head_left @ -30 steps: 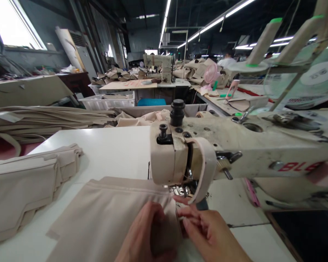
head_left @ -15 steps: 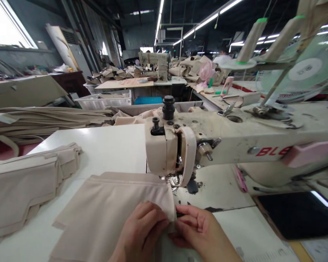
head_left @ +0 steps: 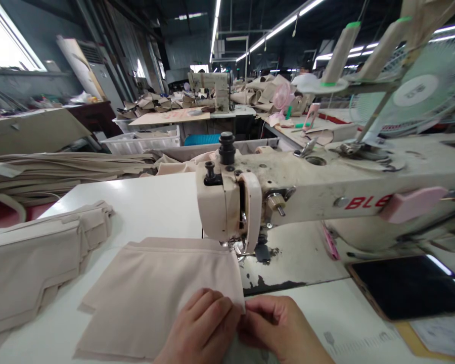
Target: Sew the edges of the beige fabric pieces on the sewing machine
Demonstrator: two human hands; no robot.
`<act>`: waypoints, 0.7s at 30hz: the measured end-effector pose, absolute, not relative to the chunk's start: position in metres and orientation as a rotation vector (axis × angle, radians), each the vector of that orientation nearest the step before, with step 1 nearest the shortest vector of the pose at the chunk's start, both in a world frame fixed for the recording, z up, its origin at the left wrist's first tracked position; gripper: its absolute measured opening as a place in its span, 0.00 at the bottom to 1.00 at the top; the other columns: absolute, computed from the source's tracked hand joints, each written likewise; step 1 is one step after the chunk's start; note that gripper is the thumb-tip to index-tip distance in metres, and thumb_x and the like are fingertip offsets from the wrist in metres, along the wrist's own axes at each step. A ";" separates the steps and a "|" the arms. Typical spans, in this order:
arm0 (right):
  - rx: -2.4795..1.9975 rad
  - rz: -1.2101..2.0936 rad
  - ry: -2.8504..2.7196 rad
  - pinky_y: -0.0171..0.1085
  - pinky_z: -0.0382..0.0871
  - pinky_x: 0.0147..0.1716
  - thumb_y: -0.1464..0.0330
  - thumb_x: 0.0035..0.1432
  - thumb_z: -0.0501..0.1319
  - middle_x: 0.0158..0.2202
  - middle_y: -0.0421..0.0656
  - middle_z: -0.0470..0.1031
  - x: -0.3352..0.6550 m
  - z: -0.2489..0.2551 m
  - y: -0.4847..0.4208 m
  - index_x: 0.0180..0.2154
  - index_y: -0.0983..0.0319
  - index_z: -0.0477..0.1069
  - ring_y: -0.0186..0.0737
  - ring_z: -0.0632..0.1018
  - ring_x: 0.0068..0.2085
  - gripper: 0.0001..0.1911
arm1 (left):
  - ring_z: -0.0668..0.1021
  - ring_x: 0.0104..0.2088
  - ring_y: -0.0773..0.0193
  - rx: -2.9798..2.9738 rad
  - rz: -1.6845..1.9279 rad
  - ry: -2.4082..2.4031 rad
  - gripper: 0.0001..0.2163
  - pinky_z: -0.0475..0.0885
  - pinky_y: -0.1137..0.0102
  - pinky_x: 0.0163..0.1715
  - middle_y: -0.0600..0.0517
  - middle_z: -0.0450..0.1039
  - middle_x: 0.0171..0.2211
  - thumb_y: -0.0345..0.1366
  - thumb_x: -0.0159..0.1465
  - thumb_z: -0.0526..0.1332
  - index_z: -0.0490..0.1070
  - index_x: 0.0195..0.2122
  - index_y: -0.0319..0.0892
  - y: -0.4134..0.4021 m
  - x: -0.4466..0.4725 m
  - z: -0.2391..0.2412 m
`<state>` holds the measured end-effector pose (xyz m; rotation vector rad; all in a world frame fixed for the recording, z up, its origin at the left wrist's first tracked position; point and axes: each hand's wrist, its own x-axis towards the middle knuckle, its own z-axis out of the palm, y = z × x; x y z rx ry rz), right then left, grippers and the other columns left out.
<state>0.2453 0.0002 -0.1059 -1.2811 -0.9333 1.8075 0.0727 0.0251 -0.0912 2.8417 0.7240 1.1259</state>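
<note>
A beige fabric piece (head_left: pixel 155 288) lies flat on the white table, its far right corner under the needle area of a cream sewing machine (head_left: pixel 227 207). My left hand (head_left: pixel 200 328) presses down on the fabric's near right edge, fingers curled over it. Touching it from the right, my right hand (head_left: pixel 276 328) pinches that same edge with thumb and fingertips. Both hands sit close to me, well short of the presser foot (head_left: pixel 239 251).
A stack of folded beige pieces (head_left: pixel 34 258) lies at the left. A dark phone-like slab (head_left: pixel 409 285) rests on the table at right. Thread cones and a fan (head_left: pixel 413 86) stand behind the machine arm. Other sewing stations and fabric piles fill the background.
Both hands have drawn back toward me with the fabric edge, away from the presser foot. The view has shifted right and back, showing more of the machine bed.
</note>
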 end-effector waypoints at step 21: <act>-0.762 0.267 -2.319 0.34 0.73 0.47 0.70 0.71 0.45 0.34 0.44 0.80 0.271 -0.097 0.021 0.38 0.63 0.75 0.37 0.79 0.41 0.20 | 0.73 0.31 0.63 2.520 0.943 0.930 0.06 0.71 0.72 0.32 0.51 0.72 0.30 0.29 0.69 0.51 0.66 0.37 0.41 0.038 0.065 -0.099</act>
